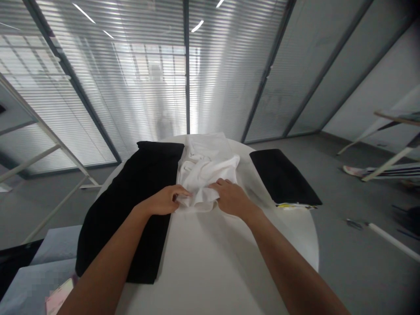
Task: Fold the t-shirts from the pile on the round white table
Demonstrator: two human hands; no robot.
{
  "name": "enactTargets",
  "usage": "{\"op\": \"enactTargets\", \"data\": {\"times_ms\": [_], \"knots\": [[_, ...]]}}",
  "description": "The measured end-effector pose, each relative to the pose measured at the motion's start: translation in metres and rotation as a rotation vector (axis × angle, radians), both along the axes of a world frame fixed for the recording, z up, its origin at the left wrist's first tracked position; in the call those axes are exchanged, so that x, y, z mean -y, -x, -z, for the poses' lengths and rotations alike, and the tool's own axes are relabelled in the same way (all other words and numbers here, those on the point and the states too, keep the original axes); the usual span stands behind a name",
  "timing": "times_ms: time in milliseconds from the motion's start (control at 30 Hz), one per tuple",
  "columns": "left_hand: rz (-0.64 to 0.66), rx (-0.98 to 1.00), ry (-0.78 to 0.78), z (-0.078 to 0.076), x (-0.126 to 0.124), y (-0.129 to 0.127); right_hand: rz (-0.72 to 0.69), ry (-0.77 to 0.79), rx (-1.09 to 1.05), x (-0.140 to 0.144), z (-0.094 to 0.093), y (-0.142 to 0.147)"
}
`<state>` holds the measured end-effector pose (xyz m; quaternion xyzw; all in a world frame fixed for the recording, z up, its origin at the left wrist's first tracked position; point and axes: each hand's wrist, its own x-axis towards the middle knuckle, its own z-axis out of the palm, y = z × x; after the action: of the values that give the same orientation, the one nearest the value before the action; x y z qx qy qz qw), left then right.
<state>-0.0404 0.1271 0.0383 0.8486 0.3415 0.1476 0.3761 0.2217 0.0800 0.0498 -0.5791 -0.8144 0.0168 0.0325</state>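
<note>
A crumpled white cloth garment point(210, 168) lies in the middle of the round white table point(210, 262); its exact kind does not show. My left hand point(167, 199) pinches its near left edge, thumb and fingers closed on the fabric. On the near right edge, my right hand point(231, 197) grips the same garment with bent fingers, the thumb hidden. Long folded black cloth point(144, 188) spreads along the table's left side, beneath my left forearm. Over on the right lies a smaller folded black cloth point(284, 175) with yellow and white showing at its near edge.
A white metal frame point(62, 146) stands on the left. Beside the table at lower left are a grey-blue surface point(59, 249) and a pink phone-like object point(61, 297). Glass partitions with blinds point(157, 65) rise behind. A white pole point(392, 240) is at the right.
</note>
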Motion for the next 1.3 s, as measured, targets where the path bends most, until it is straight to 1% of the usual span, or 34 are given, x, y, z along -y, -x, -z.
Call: {"op": "enactTargets", "data": {"times_ms": [100,200,267,367,433,500,567,700,800,933,1100,1167,1300], "knots": [[0.015,0.066,0.142,-0.002,-0.001,0.0,-0.001,0.018,0.01,0.001,0.001,-0.003],[-0.037,0.06,0.227,0.001,-0.003,-0.001,0.027,0.024,0.023,0.005,-0.001,-0.007],[-0.068,0.015,0.195,0.003,-0.003,-0.002,0.066,0.045,0.036,0.007,-0.003,-0.011],[-0.091,-0.032,0.045,0.006,-0.002,-0.001,0.133,0.131,0.063,0.009,-0.005,-0.018],[-0.074,-0.055,-0.027,0.008,-0.002,0.0,0.203,0.19,0.088,0.009,-0.006,-0.023],[-0.037,-0.069,-0.055,0.009,-0.001,0.001,0.281,0.237,0.115,0.009,-0.006,-0.027],[-0.008,-0.079,-0.077,0.01,-0.001,0.0,0.328,0.268,0.132,0.008,-0.006,-0.028],[0.001,-0.104,-0.107,0.014,-0.001,-0.001,0.309,0.243,0.14,0.007,-0.005,-0.03],[-0.007,-0.136,-0.105,0.015,-0.002,-0.001,0.292,0.238,0.12,0.005,-0.003,-0.038],[-0.026,-0.19,-0.097,0.012,0.0,-0.002,0.265,0.26,0.088,0.004,-0.007,-0.05],[-0.019,-0.216,-0.112,0.006,0.004,-0.001,0.32,0.136,0.057,0.004,-0.018,-0.062],[-0.022,-0.211,-0.112,0.005,0.003,0.001,0.317,0.157,0.05,0.005,-0.017,-0.069],[-0.018,-0.164,-0.089,0.003,0.001,0.006,0.258,0.276,0.09,0.004,-0.007,-0.08]]}}
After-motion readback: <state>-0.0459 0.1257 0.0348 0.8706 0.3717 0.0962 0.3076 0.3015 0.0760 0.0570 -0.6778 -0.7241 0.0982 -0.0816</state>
